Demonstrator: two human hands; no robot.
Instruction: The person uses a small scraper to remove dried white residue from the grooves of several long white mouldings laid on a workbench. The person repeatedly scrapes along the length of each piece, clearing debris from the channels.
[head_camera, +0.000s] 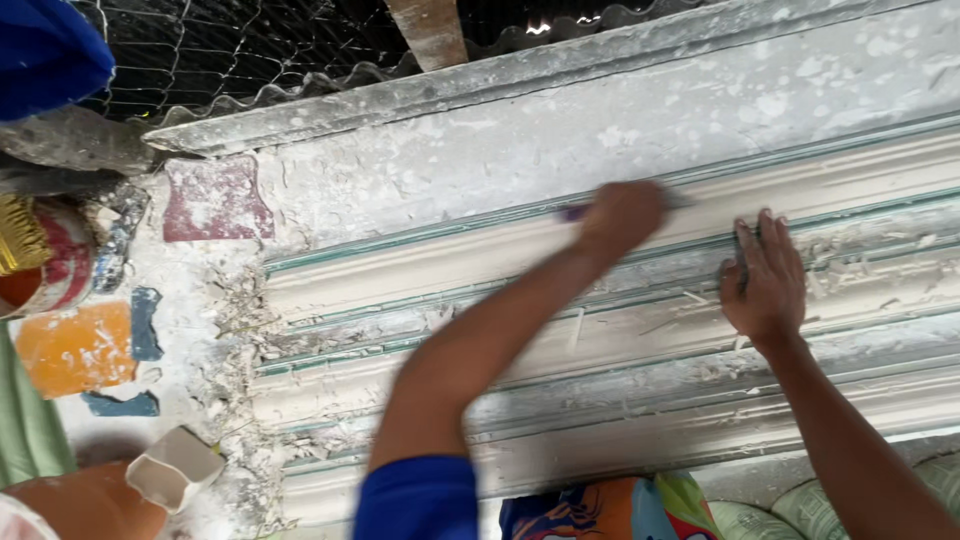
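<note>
Left hand (622, 215) closed on a thin purple-handled tool (578, 212), motion-blurred, tip against the upper rib of the plaster cornice moulding (560, 320); right hand (765, 280) flat, open, just beside it—judgement: keep strokes along the rib, pressure light.

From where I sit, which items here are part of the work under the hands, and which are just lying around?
In use:
- long white plaster moulding strips
- left hand, gripping a thin purple-handled tool
- right hand, flat on the strips
- plaster shavings

Lying about:
- dark red scraper card
- orange card
- red and gold can
- small white cup
</note>
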